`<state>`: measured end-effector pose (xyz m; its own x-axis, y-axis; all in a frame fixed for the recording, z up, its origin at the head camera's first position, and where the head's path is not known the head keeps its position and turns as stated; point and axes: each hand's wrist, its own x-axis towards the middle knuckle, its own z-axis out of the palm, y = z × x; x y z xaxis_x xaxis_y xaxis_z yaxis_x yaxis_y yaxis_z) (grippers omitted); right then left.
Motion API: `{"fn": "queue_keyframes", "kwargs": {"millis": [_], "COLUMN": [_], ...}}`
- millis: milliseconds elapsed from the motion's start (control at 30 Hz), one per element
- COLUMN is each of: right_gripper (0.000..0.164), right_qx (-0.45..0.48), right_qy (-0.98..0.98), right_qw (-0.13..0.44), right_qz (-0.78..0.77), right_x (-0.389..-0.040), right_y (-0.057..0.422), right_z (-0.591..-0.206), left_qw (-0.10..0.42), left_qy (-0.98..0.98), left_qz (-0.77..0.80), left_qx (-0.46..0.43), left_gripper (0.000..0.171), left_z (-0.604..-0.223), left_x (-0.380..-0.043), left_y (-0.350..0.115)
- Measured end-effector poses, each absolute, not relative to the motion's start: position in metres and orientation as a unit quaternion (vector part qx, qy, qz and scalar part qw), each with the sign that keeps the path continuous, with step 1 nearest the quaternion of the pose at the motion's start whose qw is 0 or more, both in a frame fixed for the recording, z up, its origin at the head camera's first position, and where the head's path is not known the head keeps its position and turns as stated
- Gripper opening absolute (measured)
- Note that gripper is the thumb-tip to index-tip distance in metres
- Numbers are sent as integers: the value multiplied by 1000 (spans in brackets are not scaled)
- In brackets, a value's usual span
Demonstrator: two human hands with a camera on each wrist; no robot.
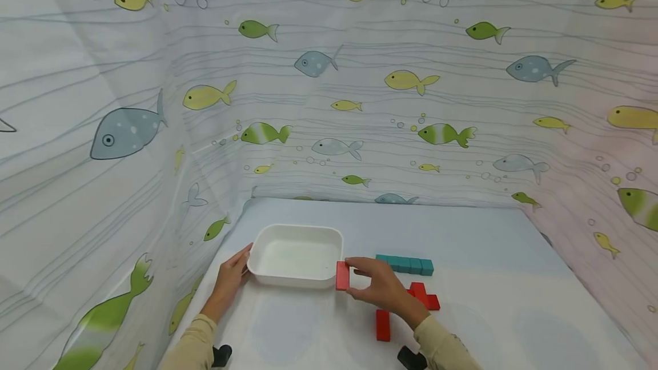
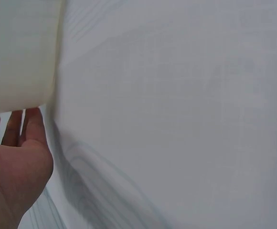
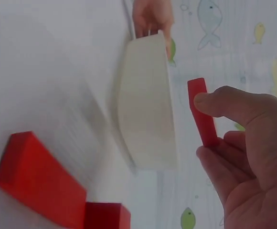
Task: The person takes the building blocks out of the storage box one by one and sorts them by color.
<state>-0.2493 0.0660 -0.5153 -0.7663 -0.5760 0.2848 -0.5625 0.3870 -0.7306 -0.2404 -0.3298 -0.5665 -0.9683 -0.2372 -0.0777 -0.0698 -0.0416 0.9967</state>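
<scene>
A white rectangular tub (image 1: 295, 277) stands on the table, and its inside shows bare in the head view. At its left end my left hand (image 1: 232, 276) rests fingers against the outer wall. The left wrist view shows those fingers (image 2: 32, 126) touching the tub's end (image 2: 21, 62). With thumb and fingers, my right hand (image 1: 379, 285) pinches a flat red block (image 1: 342, 276) by its ends. This block stands upright beside the tub's right end, raised at about rim height. In the right wrist view the red block (image 3: 203, 114) is apart from the tub wall (image 3: 145, 105).
Several red blocks (image 1: 418, 289) lie together right of my right hand, partly hidden by it. Nearer me lies a single red block (image 1: 382, 325). Behind them is a row of teal blocks (image 1: 406, 264). A fish-patterned curtain (image 1: 329, 130) surrounds the white table (image 1: 462, 244).
</scene>
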Motion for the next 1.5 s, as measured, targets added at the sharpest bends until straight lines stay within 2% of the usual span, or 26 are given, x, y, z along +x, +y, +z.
{"fn": "queue_keyframes", "kwargs": {"millis": [100, 333, 567, 667, 867, 1500], "right_gripper": [69, 68, 67, 71, 71, 66], "right_qx": [-322, -311, -292, -274, -239, -239], "right_qy": [842, 854, 838, 846, 865, 885], "right_qw": [16, -6, 20, 26, 41, 70], "right_qz": [-434, -418, -461, -457, -439, -395], "right_x": [-239, -220, -208, -204, -199, -198], "right_y": [86, 124, 154, 164, 176, 184], "right_z": [-521, -532, -541, -545, -554, -577], "left_qw": [57, 58, 59, 56, 53, 42], "left_qy": [-692, -705, -708, -710, -714, -716], "left_qz": [-712, -698, -695, -693, -688, -688], "left_qx": [107, 111, 110, 114, 118, 115], "left_gripper": [48, 50, 51, 50, 49, 51], "left_z": [-566, -562, -559, -558, -560, -565], "left_x": [-239, -238, -242, -241, -241, -241], "left_y": [-332, -334, -332, -332, -331, -326]}}
